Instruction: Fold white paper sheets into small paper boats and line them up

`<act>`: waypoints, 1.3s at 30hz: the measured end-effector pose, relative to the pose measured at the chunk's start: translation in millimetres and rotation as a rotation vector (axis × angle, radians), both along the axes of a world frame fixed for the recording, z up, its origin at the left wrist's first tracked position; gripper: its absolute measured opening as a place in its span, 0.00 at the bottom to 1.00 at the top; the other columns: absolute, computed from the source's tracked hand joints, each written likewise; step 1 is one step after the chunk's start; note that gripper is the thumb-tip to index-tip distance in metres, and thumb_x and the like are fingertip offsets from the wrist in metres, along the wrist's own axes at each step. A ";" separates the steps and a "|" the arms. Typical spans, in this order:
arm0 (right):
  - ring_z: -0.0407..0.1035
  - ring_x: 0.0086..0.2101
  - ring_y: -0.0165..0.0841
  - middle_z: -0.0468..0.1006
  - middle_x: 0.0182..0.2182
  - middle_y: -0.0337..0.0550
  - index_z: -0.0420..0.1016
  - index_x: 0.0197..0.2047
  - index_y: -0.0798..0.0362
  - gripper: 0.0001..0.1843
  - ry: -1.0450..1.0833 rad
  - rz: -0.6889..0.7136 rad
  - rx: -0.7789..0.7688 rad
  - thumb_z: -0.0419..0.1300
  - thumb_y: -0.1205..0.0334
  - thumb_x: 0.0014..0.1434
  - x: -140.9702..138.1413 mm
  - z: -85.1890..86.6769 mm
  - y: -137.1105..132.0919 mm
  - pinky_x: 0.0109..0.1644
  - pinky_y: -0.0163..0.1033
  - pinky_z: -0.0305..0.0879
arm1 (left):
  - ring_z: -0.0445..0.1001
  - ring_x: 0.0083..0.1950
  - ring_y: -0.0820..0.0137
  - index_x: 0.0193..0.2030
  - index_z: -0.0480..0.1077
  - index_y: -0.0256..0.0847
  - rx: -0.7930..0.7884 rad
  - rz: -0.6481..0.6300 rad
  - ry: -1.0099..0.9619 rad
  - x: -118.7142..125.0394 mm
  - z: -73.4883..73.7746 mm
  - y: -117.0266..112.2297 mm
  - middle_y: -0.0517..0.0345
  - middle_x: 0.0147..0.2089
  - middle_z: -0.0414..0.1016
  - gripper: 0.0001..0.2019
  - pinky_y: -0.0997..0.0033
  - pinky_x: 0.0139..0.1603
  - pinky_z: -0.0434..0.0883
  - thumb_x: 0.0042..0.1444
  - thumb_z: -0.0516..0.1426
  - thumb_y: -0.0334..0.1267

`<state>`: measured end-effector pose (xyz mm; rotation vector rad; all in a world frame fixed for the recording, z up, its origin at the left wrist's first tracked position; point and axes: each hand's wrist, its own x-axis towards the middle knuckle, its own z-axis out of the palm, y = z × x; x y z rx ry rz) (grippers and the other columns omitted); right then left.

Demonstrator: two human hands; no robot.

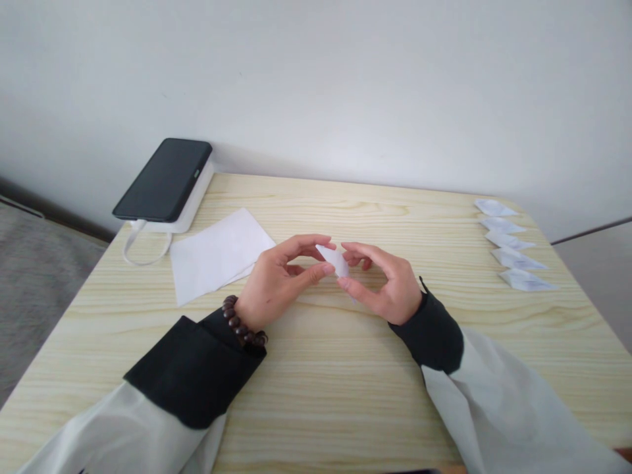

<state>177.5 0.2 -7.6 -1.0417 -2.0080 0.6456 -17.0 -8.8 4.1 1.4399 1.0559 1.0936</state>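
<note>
Over the middle of the table (345, 388), a piece of paper (338, 261) is between the left hand (274, 283) and right hand (388, 283), with sheets (220, 255) to their left, a device (165, 179) on what seems a box (193, 204) behind those, five folded papers (510, 239) in a row far right, and the wall (375, 85) behind

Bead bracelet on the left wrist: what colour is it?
The bracelet is dark brown, seen in the head view.

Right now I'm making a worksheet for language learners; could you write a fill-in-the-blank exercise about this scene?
The beaded bracelet is worn on the person's ____ side.
The row of folded papers has ____ pieces.
The small paper between the left hand and right hand is coloured ____.

Missing words: left; five; white.
</note>
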 end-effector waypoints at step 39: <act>0.65 0.17 0.24 0.74 0.17 0.34 0.65 0.25 0.51 0.09 -0.127 -0.175 0.183 0.59 0.62 0.55 -23.1 0.2 -11.2 0.21 0.29 0.58 | 0.75 0.37 0.69 0.48 0.70 0.37 0.129 0.073 0.382 7.1 6.8 -5.5 0.50 0.46 0.75 0.16 0.69 0.38 0.74 0.53 0.58 0.40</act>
